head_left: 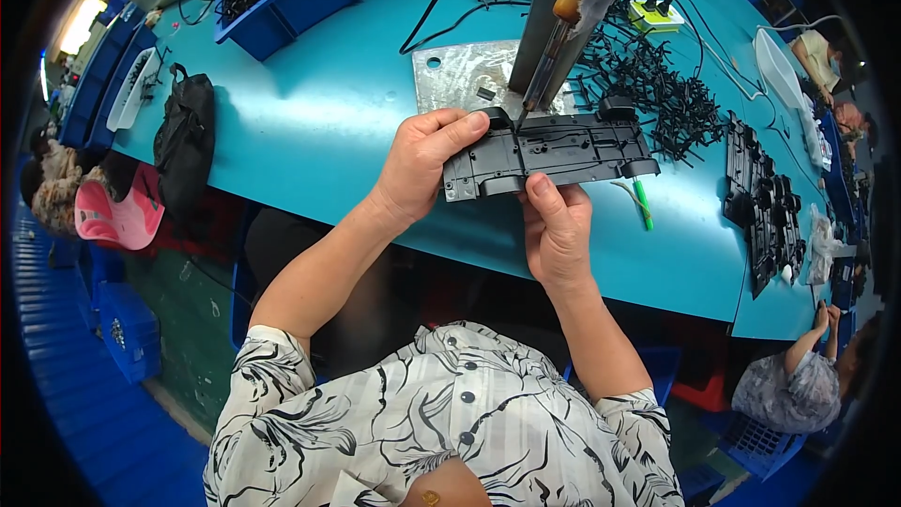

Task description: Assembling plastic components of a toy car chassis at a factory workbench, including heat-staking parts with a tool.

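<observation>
Both hands grip a grey plastic car base (549, 152) above the table (310, 122): left hand (422, 164) fingers pinching its left end, right hand (556, 225) thumb pressing its near edge, under a hanging screwdriver (554, 52).

The left hand (422, 164) hides the near-left end of the dark plastic chassis (554, 152) under its fingers. Beyond the right hand (556, 225), the hanging tool (563, 33) is cut off by the top edge. The tip contact point is too small to resolve.
</observation>
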### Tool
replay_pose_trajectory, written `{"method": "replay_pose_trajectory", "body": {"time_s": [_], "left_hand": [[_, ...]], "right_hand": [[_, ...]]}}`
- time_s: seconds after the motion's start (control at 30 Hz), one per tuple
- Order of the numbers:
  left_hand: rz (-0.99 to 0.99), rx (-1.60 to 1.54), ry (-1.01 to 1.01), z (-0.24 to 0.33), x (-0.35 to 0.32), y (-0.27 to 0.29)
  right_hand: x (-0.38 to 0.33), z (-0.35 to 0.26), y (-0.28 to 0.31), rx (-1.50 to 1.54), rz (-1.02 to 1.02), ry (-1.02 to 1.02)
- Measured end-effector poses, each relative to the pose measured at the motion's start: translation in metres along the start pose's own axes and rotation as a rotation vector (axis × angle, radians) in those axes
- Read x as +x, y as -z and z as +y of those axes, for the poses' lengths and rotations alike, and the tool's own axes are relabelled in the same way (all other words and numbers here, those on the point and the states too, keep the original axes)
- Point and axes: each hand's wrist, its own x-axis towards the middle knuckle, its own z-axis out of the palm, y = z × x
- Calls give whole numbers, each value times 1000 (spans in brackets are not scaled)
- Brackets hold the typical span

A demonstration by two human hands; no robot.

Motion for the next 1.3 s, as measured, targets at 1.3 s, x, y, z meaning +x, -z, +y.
{"method": "replay_pose_trajectory", "body": {"time_s": [1.3], "left_hand": [[25,17,-27,-7,6,10]], "right_hand": [[6,9,4,17,-49,18]]}}
